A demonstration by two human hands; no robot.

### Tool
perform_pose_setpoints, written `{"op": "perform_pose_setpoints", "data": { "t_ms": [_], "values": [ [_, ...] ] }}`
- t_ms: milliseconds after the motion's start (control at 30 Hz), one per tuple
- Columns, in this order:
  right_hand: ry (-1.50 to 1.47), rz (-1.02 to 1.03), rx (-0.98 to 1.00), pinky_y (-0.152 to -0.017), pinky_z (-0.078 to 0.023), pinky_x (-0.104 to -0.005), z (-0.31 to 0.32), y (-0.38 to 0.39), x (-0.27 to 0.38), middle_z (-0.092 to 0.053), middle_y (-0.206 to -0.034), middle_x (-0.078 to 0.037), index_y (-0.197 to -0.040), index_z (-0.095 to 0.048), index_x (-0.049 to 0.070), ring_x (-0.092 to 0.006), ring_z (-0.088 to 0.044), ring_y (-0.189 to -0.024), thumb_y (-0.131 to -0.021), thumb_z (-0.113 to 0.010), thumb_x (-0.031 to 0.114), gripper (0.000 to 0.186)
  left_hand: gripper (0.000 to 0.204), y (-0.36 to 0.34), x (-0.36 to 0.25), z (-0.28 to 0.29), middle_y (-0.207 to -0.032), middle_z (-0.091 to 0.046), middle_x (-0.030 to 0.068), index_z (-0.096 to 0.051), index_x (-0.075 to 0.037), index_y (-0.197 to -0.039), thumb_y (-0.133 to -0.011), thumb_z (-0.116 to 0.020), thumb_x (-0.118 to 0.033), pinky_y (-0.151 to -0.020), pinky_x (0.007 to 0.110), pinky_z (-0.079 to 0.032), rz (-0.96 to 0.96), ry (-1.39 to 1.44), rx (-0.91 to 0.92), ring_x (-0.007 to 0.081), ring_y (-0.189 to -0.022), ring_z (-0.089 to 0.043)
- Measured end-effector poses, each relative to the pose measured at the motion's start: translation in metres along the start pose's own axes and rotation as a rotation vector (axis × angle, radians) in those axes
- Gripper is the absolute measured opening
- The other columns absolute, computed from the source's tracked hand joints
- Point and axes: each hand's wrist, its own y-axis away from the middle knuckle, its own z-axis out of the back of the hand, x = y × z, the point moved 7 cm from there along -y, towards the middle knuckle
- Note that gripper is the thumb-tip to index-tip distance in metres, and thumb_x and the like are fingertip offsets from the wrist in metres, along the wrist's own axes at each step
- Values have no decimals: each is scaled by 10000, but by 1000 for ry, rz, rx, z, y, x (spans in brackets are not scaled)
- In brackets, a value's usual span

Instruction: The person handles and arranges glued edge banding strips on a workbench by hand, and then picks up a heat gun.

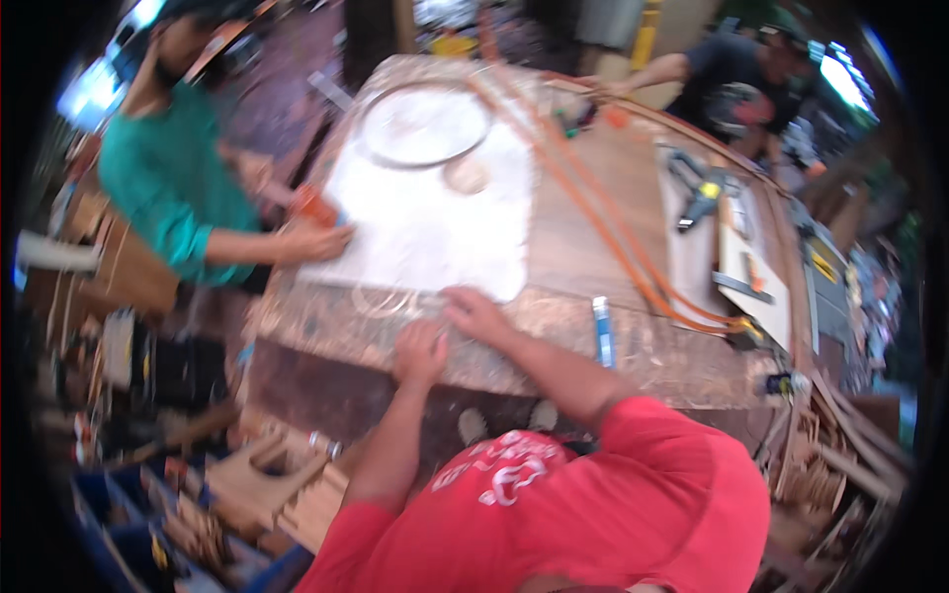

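A white sheet lies flat on a worn wooden workbench. My right hand rests at the sheet's near edge with its fingers spread and holds nothing. Just below and to its left, my left hand lies palm down on the bench's front edge, also with nothing in it. On the sheet's far end are a large thin ring and, beside it, a small round disc. A co-worker in a teal shirt presses a hand on the sheet's left edge, next to an orange object.
Orange hoses run diagonally across the bench to its right front corner. A blue marker lies near my right forearm. A power drill and boards sit at the right. Another person leans in at the far right. Wood offcuts lie below.
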Motion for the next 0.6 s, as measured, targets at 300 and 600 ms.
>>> {"op": "perform_pose_setpoints", "data": {
  "t_ms": [300,600],
  "values": [
    [-106,-93,114,-704,-487,-309,-10,-3,7,-608,-814,-95,-1163,-569,35,-179,-581,-744,-828,-662,201,385,220,8,2,13,-1007,-596,107,-593,-89,-974,-788,-610,-205,-878,432,-413,16,-33,-35,307,-997,-541],
    [-90,-151,94,-640,-466,-229,-18,-14,14,-607,-791,-33,-1169,-575,26,-75,-539,-683,-852,-633,92,329,204,4,3,23,-995,-588,68,-590,-99,-949,-763,-630,-172,-840,402,-418,57,17,-45,271,-987,-548]
  ]
}}
